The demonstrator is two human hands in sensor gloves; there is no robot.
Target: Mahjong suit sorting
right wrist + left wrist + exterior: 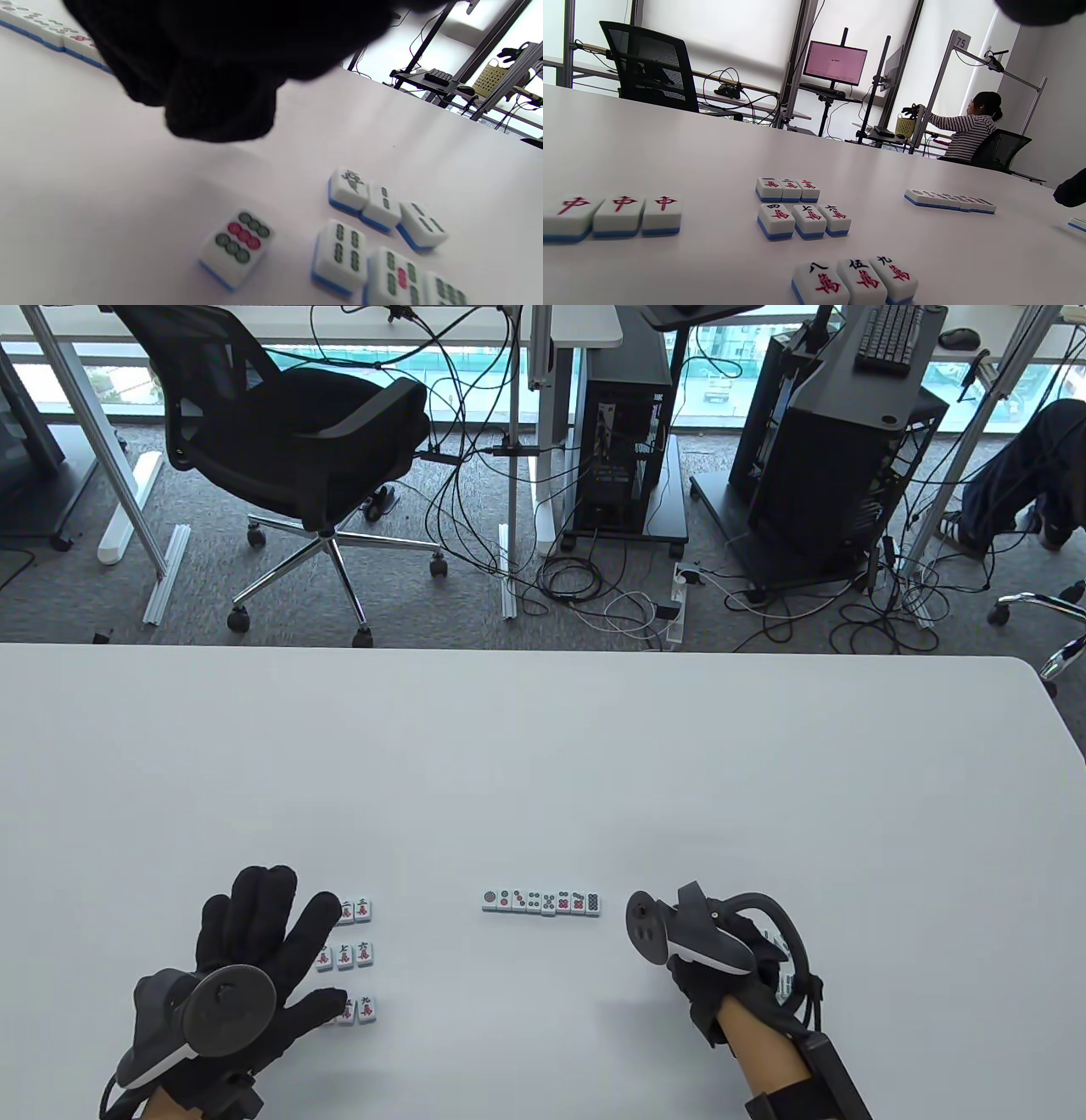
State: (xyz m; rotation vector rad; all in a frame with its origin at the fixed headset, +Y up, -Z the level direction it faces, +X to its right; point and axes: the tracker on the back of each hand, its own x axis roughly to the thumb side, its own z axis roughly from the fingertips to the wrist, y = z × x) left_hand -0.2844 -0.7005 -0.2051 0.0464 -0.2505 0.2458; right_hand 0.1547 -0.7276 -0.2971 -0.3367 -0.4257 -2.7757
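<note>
Our left hand [246, 959] lies flat on the tabletop [543, 763] with its fingers spread and straight, gripping nothing; the fingers cover the left edge of the character tiles [355, 955] and the thumb tip touches the nearest row. Those tiles stand in three tidy rows of three just beside the palm. The left wrist view also shows three red-dragon tiles [613, 216] lined up edge to edge, apart from the character block.

Our right hand [721, 959] sits near the right end of the dot row [543, 902], knuckles up under its tracker. Its fingers are hidden in the table view and appear only as a dark blur in the right wrist view, so we cannot tell whether they are curled or loose; nothing shows between them.

Below that hand, in the right wrist view, a nine-dot tile [236, 247] lies loose and skewed, apart from the dot row it seems to belong to. Beside it the bamboo tiles [382, 237] sit in a rough, crooked cluster.

We judge the sorting well advanced: characters, dragons and most dots are settled. What looks left is joining the stray dot tile to its row and straightening the bamboos.
</note>
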